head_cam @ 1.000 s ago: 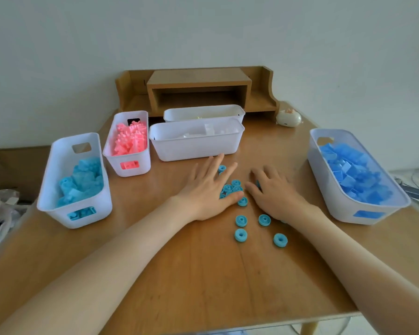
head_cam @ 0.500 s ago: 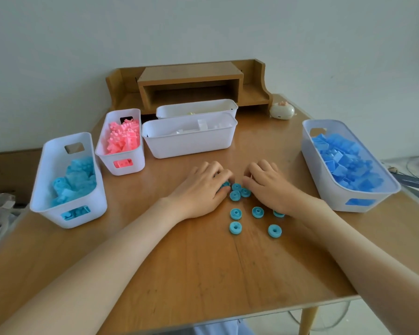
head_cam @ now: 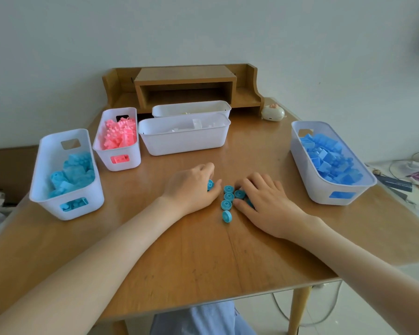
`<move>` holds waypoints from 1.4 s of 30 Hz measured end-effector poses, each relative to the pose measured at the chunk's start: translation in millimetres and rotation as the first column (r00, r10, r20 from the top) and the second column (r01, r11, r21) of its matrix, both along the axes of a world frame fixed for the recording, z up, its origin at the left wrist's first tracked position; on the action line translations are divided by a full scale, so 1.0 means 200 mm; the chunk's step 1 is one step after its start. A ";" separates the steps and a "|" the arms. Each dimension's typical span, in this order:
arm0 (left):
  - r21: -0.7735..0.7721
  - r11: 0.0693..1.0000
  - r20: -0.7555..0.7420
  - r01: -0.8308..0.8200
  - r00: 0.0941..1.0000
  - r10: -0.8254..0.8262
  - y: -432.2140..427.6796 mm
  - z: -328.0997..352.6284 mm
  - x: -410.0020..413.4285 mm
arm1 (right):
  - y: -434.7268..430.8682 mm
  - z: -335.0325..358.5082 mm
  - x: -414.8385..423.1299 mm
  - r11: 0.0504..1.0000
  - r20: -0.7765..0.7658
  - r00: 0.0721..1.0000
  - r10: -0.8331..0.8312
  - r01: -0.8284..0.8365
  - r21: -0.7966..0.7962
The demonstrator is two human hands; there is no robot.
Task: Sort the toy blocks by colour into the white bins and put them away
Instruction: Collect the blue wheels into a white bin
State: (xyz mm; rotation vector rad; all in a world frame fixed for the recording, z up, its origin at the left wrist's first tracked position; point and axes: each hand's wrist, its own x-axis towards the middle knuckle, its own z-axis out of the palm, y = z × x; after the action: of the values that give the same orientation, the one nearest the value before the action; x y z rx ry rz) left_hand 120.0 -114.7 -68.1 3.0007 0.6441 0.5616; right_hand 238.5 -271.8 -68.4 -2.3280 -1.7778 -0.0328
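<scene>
Teal rings (head_cam: 229,197): seven that I can count, bunched on the wooden table (head_cam: 203,257) right between the two hands. A few more might be hiding under fingers.
Left hand (head_cam: 191,189): just left of the bunch, fingers curled round one ring that's tipped on its edge.
Right hand (head_cam: 269,204): just right of the bunch, bent fingertips on the rings and one ring half under it. Honestly can't tell if it grips any.
White bins (head_cam: 184,143): five. Teal bin (head_cam: 49,160) far left, pink bin (head_cam: 134,157) beside it, two long ones mid-back, blue bin (head_cam: 307,181) well off right.
</scene>
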 end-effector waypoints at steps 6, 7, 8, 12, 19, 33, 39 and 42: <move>-0.013 0.999 0.013 -0.038 0.999 0.038 0.00 0.00 -0.01 | 0.07 0.02 -0.02 0.996 -0.019 0.998 -0.054 0.055 0.077; -0.011 1.000 0.025 -0.025 0.999 0.025 0.00 0.00 -0.01 | 0.09 0.02 -0.02 0.993 -0.028 0.996 -0.086 0.088 0.080; -0.006 1.000 0.032 -0.011 0.999 0.012 0.01 0.01 -0.01 | 0.10 0.03 -0.03 0.989 -0.026 0.993 -0.115 0.117 0.088; 0.002 1.000 0.019 0.009 1.000 -0.009 0.01 0.03 -0.01 | 0.16 0.04 -0.03 0.990 0.116 0.985 -0.125 0.115 0.084; -0.030 1.000 0.060 0.004 0.998 -0.002 0.03 0.06 -0.03 | 0.24 0.04 0.05 0.991 0.253 0.960 -0.122 0.132 -0.025; -0.051 0.976 0.341 -0.211 0.915 0.215 0.24 0.41 -0.37 | 0.58 0.30 -0.23 0.992 0.072 0.997 -0.036 0.027 0.125; -0.075 0.810 0.134 -0.582 0.799 0.586 0.53 0.43 -0.70 | 0.87 0.35 -0.52 0.974 0.088 0.983 0.160 -0.172 0.148; -0.155 0.724 -0.062 -0.672 0.738 0.672 0.62 0.39 -0.76 | 1.00 0.36 -0.68 0.948 0.084 0.969 0.232 -0.244 0.204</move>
State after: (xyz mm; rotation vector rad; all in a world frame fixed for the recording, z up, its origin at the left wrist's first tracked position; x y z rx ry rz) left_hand -33.0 9.6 9.1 2.5277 1.7155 0.4736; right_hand 103.4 -72.2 4.3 -1.9721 -1.9649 -0.2440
